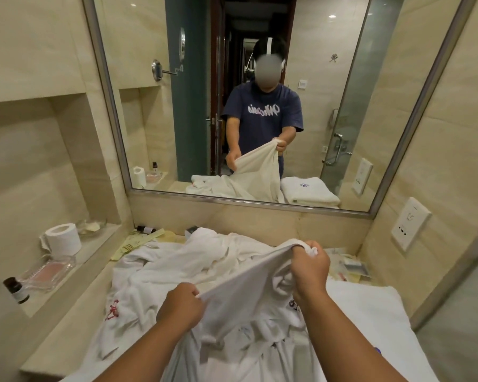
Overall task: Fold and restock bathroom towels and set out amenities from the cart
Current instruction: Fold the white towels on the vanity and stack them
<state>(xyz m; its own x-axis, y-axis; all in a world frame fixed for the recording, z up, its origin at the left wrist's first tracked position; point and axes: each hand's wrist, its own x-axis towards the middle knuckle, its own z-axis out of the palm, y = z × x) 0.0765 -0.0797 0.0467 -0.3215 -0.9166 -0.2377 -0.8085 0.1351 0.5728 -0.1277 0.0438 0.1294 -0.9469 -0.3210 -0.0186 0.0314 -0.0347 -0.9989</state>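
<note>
Left hand: grips the near end of the towel's top edge, with fingers curled tight round the cloth; sits lower and closer than the other hand.
Right hand: grips the far end of the same edge, with the cloth bunched inside closed fingers; sits higher and further back.
Towel: white, pulled taut in a slanting line between both hands; hangs from that edge down onto the heap below.
Heap of linen: white and crumpled, covers most of the table under the hands; shows red stitching at its left side.
Folded towel: white, lies flat on the table just right of the heap.
Table: beige stone, bare only along the left side.
Shelf: recessed into the left wall; carries a toilet roll, a clear dish with something pink in it, and a small brown bottle standing upright at the near end.
Sachets: pale yellow, lie at the back left of the table, partly under the heap.
Mirror: reflects a person in a dark blue shirt holding the same towel.
Socket: white, fixed to the right wall.
</note>
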